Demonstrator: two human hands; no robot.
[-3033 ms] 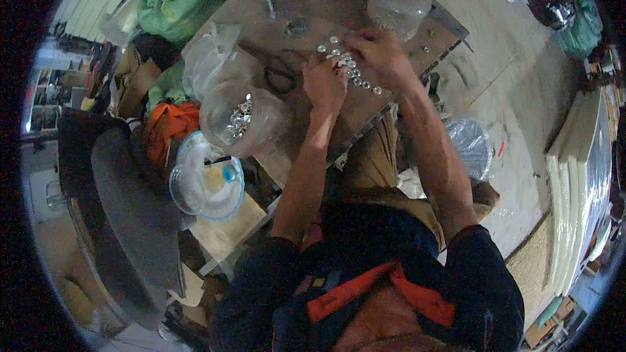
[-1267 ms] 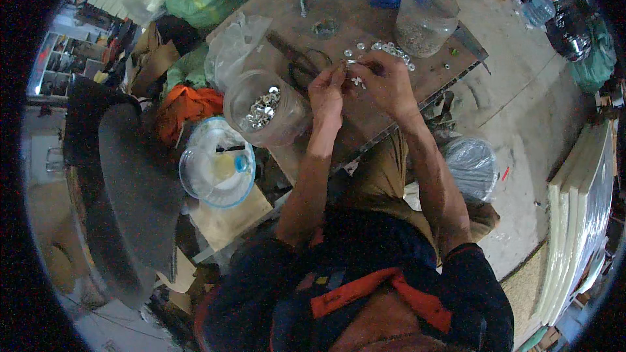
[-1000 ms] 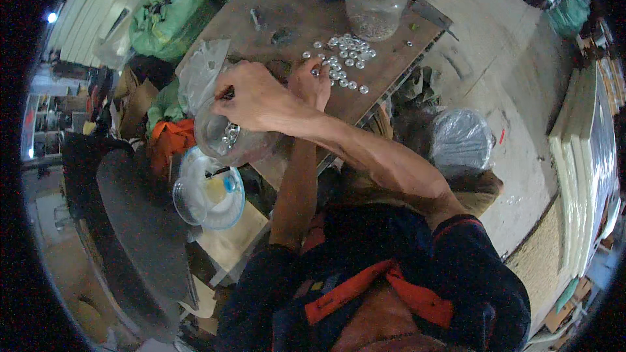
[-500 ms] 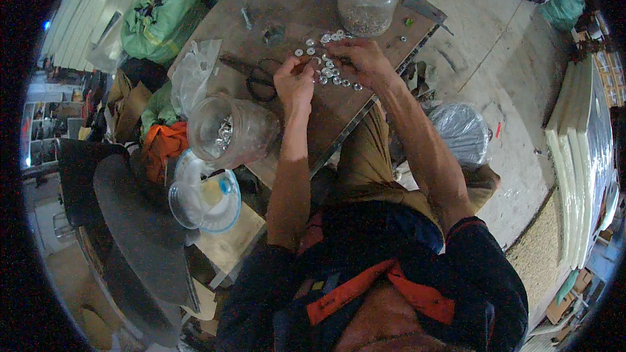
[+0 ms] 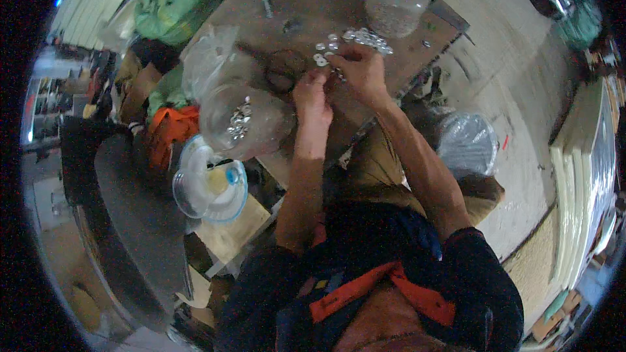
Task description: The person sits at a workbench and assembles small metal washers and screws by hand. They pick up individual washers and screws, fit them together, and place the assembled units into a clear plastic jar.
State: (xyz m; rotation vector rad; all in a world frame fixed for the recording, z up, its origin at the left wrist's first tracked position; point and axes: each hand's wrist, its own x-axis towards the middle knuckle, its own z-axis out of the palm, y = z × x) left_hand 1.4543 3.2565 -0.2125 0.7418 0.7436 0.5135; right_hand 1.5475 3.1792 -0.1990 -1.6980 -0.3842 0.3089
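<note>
Small shiny round discs [image 5: 368, 39], silvery with a paler or darker middle, lie in a loose cluster on the worn wooden tabletop [image 5: 313, 0]. My right hand [image 5: 364, 75] is at the near side of them, thumb and fingers drawn together beside a few discs [image 5: 320, 60] at the cluster's left end. Whatever sits between those fingertips is too blurred to make out. Just left and nearer, my left hand [image 5: 313, 99] is closed with its fingertips pinched; its contents are hidden. A clear plastic jar [image 5: 261, 137] holding shiny metal pieces [image 5: 240, 117] lies tilted beside my left forearm.
Another clear jar [image 5: 396, 6] with small contents stands at the table's far right. Scissors [image 5: 280, 72] and a thin plastic bag [image 5: 208, 58] lie left of my hands; a bolt [image 5: 267, 6] is farther back. Green sacks [image 5: 173, 6] and a clear lidded container [image 5: 212, 182] are at the left.
My right hand has moved left across the discs, close to my left hand. The discs by the far jar now show bunched together. The whole view has shifted and blurred slightly.
</note>
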